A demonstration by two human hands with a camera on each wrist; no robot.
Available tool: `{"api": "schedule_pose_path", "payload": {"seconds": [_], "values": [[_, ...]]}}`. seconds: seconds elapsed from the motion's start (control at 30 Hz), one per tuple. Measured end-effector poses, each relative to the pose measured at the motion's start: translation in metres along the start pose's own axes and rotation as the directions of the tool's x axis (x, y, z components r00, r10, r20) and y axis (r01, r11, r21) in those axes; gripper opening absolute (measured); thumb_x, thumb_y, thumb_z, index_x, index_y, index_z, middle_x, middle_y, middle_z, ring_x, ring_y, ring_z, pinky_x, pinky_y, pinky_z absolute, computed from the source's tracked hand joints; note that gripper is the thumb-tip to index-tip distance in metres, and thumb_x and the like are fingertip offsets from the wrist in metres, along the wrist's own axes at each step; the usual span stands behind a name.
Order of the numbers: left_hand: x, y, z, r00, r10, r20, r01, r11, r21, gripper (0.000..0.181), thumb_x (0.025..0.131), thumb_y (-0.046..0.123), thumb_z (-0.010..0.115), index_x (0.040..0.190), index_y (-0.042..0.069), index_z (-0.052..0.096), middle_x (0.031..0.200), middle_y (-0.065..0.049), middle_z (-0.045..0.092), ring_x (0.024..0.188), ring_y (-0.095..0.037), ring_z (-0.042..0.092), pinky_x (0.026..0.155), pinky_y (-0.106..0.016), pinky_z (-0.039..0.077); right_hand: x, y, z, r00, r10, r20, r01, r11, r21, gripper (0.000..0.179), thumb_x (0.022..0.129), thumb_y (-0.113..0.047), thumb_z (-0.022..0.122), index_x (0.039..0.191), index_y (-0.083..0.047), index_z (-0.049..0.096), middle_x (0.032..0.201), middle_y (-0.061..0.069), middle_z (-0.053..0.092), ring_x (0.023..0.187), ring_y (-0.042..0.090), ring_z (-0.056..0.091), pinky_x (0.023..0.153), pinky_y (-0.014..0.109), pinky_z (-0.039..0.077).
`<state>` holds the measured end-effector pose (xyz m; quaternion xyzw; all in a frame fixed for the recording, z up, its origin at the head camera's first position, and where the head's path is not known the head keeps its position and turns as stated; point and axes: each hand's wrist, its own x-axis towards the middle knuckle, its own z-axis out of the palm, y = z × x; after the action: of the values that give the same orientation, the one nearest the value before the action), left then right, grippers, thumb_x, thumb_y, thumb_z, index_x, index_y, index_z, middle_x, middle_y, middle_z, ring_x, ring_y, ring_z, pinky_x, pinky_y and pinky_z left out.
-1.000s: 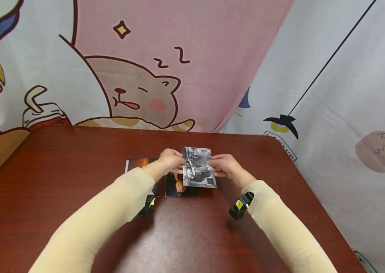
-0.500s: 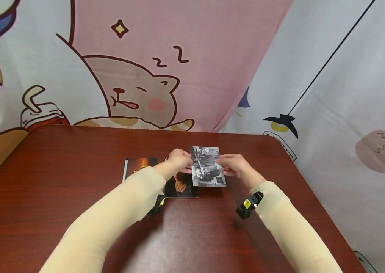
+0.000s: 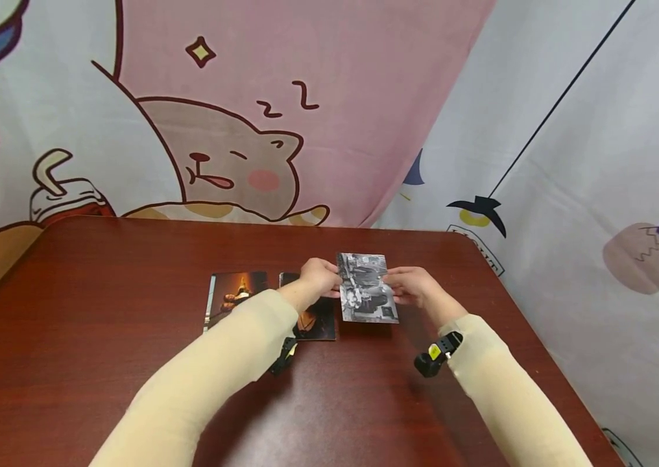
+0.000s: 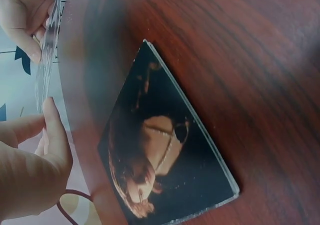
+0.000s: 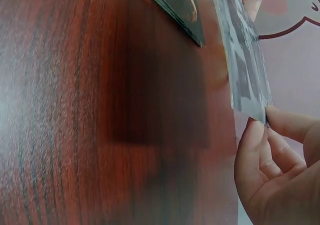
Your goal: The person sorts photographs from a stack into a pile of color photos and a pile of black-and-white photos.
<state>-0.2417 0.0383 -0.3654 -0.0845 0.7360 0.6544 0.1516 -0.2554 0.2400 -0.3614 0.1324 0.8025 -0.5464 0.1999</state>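
Both hands hold a black-and-white photo (image 3: pixel 367 287) just above the dark red table (image 3: pixel 72 363). My left hand (image 3: pixel 319 279) pinches its left edge and my right hand (image 3: pixel 410 286) pinches its right edge. The left wrist view shows the photo (image 4: pixel 46 55) edge-on between the fingers; the right wrist view shows the photo (image 5: pixel 242 55) from below with the right fingers (image 5: pixel 265 160) at its corner. Two dark colour photos lie flat on the table: one (image 3: pixel 314 318) beside the held photo, partly under my left wrist, and another (image 3: pixel 235 295) further left.
A cartoon-print cloth (image 3: pixel 236 130) hangs behind the table and along its right side. The table's right edge (image 3: pixel 545 363) runs close to my right forearm. Bare wood stretches across the front and left of the table.
Both hands have carried the black-and-white photo to the right, off the middle dark photo, which now shows more. The left dark photo is also less covered by my left arm.
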Motion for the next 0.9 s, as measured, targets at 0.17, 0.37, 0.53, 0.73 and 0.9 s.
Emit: {"api": "schedule_pose_path", "payload": {"seconds": [0.17,0.37,0.53,0.73,0.9], "values": [[0.003,-0.004,0.007,1.000,-0.001,-0.007,0.001,1.000,0.014,0.028,0.085,-0.006,0.060,0.113,-0.007,0.059,0.093,-0.015,0.061,0.065,-0.016,0.059,0.066,-0.031,0.061,0.001,0.006,-0.006,1.000,0.007,-0.021,-0.008,1.000,-0.009,0.042,0.089,-0.013,0.061,0.127,0.002,0.049,0.060,-0.008,0.053,0.054,0.002,0.050,0.052,0.015,0.052],[0.020,-0.015,0.019,0.999,-0.012,-0.030,0.012,1.000,0.011,0.028,0.083,-0.007,0.061,0.111,-0.004,0.062,0.101,-0.019,0.066,0.074,-0.024,0.069,0.067,-0.035,0.061,0.001,0.012,-0.014,1.000,-0.029,-0.006,0.029,0.999,0.016,0.030,0.085,-0.015,0.068,0.108,0.003,0.059,0.061,-0.006,0.055,0.055,0.004,0.053,0.053,0.017,0.053],[0.043,-0.038,0.031,0.999,0.028,-0.028,-0.029,0.999,-0.025,0.028,0.077,-0.010,0.061,0.104,-0.004,0.062,0.090,-0.018,0.065,0.064,-0.024,0.069,0.057,-0.033,0.061,0.004,0.017,-0.015,0.999,0.007,-0.049,-0.008,1.000,-0.013,0.032,0.089,-0.012,0.062,0.115,0.005,0.055,0.061,-0.007,0.055,0.055,0.003,0.052,0.052,0.016,0.053],[0.014,-0.025,0.033,0.999,-0.003,-0.036,0.004,1.000,0.018,0.036,0.076,-0.014,0.054,0.111,-0.008,0.058,0.099,-0.022,0.061,0.057,-0.018,0.063,0.058,-0.029,0.060,0.006,0.024,-0.016,0.996,0.034,-0.078,-0.036,0.999,-0.031,0.033,0.089,-0.013,0.063,0.116,0.004,0.056,0.062,-0.006,0.055,0.056,0.005,0.052,0.052,0.017,0.053],[0.004,-0.024,0.033,1.000,0.010,-0.014,-0.010,1.000,0.029,0.037,0.078,-0.014,0.053,0.114,-0.007,0.057,0.106,-0.024,0.059,0.053,-0.013,0.058,0.056,-0.025,0.059,0.009,0.030,-0.017,0.995,0.035,-0.099,-0.040,0.998,-0.051,0.033,0.088,-0.014,0.064,0.115,0.004,0.057,0.063,-0.007,0.055,0.057,0.005,0.052,0.052,0.017,0.052]]}}
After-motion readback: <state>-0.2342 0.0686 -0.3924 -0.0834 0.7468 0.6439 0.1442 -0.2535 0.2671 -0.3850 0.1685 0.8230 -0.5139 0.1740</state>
